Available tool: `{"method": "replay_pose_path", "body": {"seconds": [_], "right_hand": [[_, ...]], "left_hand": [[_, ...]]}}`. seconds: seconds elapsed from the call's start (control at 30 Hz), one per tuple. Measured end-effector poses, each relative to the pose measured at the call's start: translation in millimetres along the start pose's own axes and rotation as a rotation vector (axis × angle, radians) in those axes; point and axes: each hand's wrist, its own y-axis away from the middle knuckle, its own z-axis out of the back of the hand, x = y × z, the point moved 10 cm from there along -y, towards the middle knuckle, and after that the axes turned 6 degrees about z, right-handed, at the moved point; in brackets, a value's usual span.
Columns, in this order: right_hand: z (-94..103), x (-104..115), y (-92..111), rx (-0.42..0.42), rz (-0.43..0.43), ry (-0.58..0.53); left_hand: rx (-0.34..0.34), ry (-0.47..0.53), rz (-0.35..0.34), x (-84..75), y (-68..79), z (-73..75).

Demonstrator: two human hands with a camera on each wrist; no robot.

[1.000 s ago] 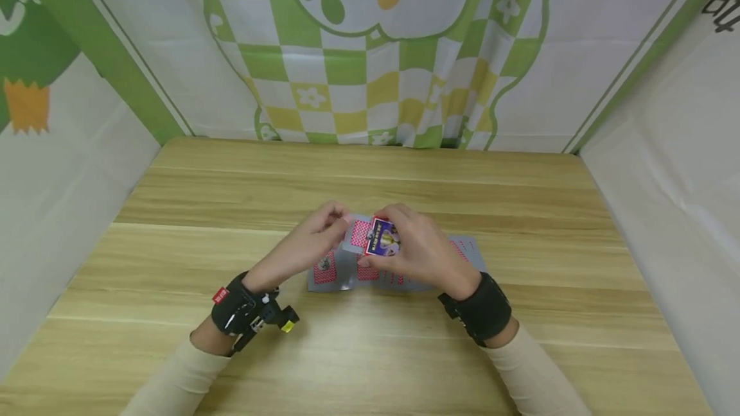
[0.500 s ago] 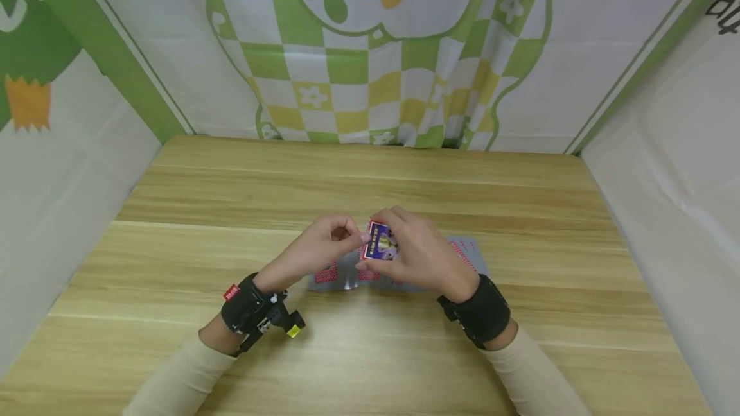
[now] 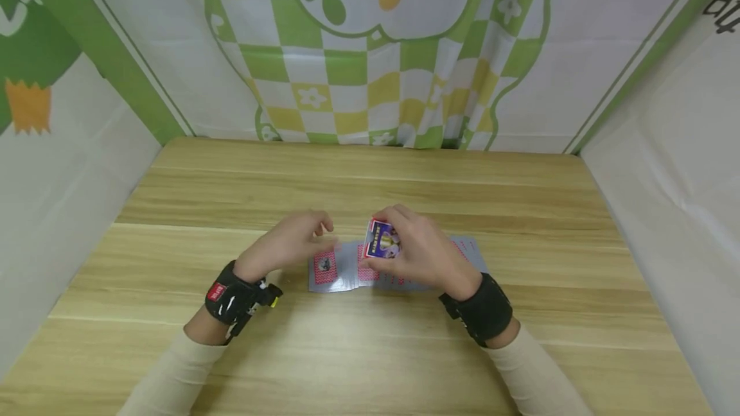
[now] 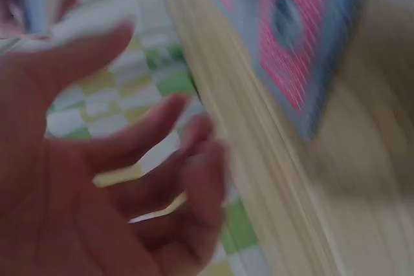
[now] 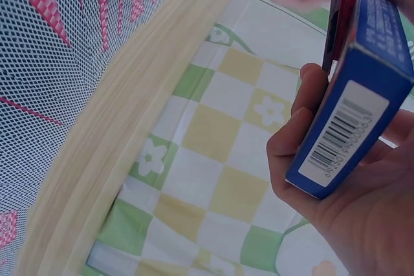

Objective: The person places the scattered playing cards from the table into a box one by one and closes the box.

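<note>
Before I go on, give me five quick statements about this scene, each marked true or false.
1. The right hand holds the card box. True.
2. The left hand grips a card. False: it holds nothing.
3. Cards lie spread on the wooden table. True.
4. The barcode shows in the right wrist view. True.
5. The checkered curtain hangs at the table's near edge. False: it hangs at the far edge.

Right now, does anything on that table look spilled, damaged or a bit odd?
Nothing looks spilled or damaged. Slightly odd: the row of playing cards on the wooden table is spread unevenly, with broad red-patterned backs at its left end and mostly thin slivers farther right. The right hand, holding the card box, hides part.
</note>
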Motion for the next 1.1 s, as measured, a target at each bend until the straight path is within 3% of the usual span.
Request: {"method": "replay_pose_path", "body": {"seconds": [0.1, 0.17, 0.93, 1.1], "right_hand": [[-0.8, -1, 1, 0.007, -0.008, 0.007], [-0.7, -1, 1, 0.010, -0.009, 0.010], [-1.8, 2, -1, 0.009, 0.010, 0.016], [-3.8, 2, -1, 0.013, 0.012, 0.009]], "left_hand": [[0.062, -0.189, 0.026, 12.3, -0.7, -12.8], [0.086, -0.239, 0.045, 16.3, -0.6, -18.3], [0.042, -0.241, 0.076, 13.4, -0.3, -17.7], [0.098, -0.228, 0.075, 14.1, -1.3, -23.7]]}}
